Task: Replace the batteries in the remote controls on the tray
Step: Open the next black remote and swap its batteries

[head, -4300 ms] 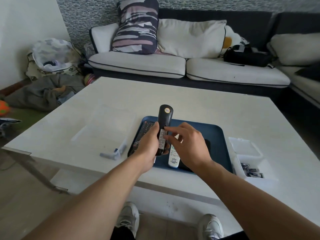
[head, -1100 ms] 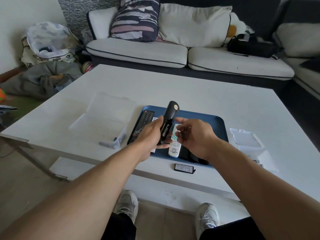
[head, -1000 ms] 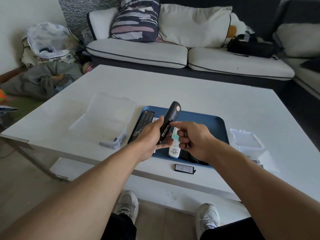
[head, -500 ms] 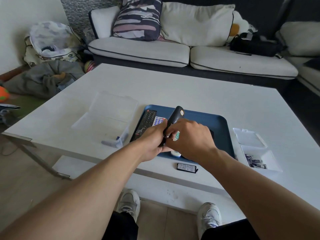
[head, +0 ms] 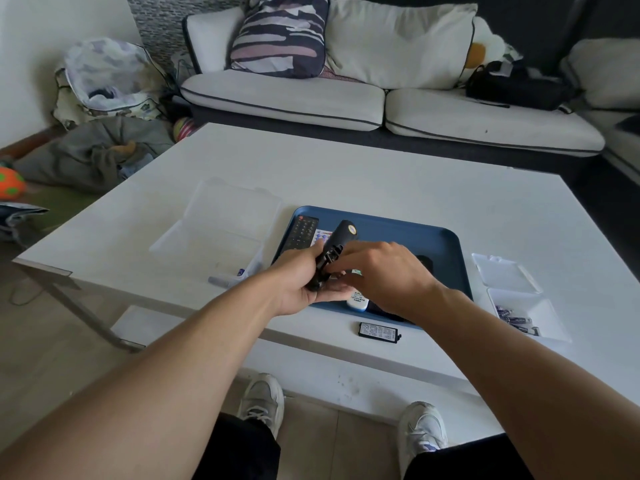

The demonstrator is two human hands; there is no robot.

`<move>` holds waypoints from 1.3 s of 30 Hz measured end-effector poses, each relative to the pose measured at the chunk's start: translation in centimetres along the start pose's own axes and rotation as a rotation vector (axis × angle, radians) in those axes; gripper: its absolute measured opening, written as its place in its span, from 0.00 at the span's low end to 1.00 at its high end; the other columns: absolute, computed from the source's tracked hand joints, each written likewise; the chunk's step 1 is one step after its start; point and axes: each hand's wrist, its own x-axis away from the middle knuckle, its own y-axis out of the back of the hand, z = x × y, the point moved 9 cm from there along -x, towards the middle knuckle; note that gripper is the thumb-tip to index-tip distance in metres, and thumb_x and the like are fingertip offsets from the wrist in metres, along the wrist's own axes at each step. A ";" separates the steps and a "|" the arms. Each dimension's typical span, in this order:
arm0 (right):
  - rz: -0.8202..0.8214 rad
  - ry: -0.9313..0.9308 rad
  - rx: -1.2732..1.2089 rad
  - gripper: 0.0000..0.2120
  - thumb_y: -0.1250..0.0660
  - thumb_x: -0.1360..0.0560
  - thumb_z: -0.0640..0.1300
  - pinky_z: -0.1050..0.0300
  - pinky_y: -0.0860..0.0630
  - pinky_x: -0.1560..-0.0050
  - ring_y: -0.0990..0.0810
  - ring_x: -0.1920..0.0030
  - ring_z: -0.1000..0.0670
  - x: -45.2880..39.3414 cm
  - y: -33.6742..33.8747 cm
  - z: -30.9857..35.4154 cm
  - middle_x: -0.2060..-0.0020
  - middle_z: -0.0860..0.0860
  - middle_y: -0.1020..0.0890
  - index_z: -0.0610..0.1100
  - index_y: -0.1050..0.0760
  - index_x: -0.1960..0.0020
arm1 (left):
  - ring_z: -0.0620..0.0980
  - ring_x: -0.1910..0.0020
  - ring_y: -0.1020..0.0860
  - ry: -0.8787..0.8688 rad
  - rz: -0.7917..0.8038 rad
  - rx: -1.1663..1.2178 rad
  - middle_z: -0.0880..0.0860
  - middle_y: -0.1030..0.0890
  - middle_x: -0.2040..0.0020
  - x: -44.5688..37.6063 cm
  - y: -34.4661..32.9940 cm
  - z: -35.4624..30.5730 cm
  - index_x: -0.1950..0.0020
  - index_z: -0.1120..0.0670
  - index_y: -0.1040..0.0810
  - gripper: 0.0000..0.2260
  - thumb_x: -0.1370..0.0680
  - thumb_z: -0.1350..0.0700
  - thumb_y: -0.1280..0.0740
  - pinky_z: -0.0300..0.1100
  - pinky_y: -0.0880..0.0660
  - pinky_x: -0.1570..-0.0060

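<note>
Grip: left hand (head: 298, 282) wraps its fingers round the lower half of the black remote (head: 334, 252), holding it above the near left part of the blue tray (head: 446, 244); right hand (head: 384, 275) has its fingers curled down at the remote's open back, and whether they pinch a battery cannot be told.
Axis: the black remote's long axis runs from the left palm up and away, leaning right; its rounded top end points toward the sofa (head: 381, 98), with its back facing the camera.
On the tray: a dark button remote (head: 301, 232) lies lengthwise at the left edge; a white remote (head: 358, 299) lies under the hands.
Hidden: most of the white remote, and another dark item (head: 424, 263) behind the right hand.
Battery cover (head: 379, 331): flat on the white table (head: 381, 174), just beside the tray's near edge.
Boxes: clear open box (head: 225, 230) left of the tray; small white open box (head: 519, 299) on the right holding batteries (head: 516, 318).
Writing: the cover's label and the round sticker near the black remote's top are too small to read.
</note>
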 end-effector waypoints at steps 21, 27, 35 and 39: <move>0.189 -0.505 -0.507 0.19 0.22 0.32 0.59 0.65 0.30 0.66 0.25 0.68 0.56 1.3 -3.1 -2.2 0.65 0.57 0.21 0.50 0.22 0.50 | 0.58 0.52 0.16 0.025 -0.038 -0.059 0.64 0.15 0.48 -3.2 1.5 1.6 0.44 0.61 0.22 0.13 0.14 0.55 0.42 0.55 0.18 0.49; 0.175 -0.487 -0.356 0.19 0.22 0.35 0.63 0.60 0.31 0.65 0.25 0.65 0.57 1.4 -3.0 -3.0 0.66 0.58 0.24 0.53 0.22 0.53 | 0.58 0.50 0.15 0.049 -0.027 -0.057 0.63 0.15 0.48 -3.9 1.3 2.3 0.43 0.63 0.21 0.13 0.14 0.56 0.41 0.55 0.17 0.53; 0.123 -0.533 -0.183 0.17 0.27 0.30 0.65 0.56 0.28 0.62 0.22 0.59 0.54 1.2 -3.2 -3.4 0.62 0.57 0.21 0.56 0.22 0.50 | 0.56 0.61 0.15 0.008 -0.006 -0.054 0.62 0.15 0.51 -4.2 1.3 2.3 0.43 0.63 0.22 0.11 0.14 0.59 0.41 0.50 0.16 0.62; 0.128 -0.546 -0.100 0.17 0.29 0.29 0.66 0.56 0.32 0.62 0.24 0.57 0.52 0.7 -3.6 -3.9 0.62 0.58 0.24 0.56 0.23 0.48 | 0.59 0.61 0.15 -0.043 -0.133 -0.208 0.62 0.17 0.47 -4.1 3.1 1.7 0.38 0.59 0.23 0.11 0.16 0.61 0.42 0.51 0.16 0.61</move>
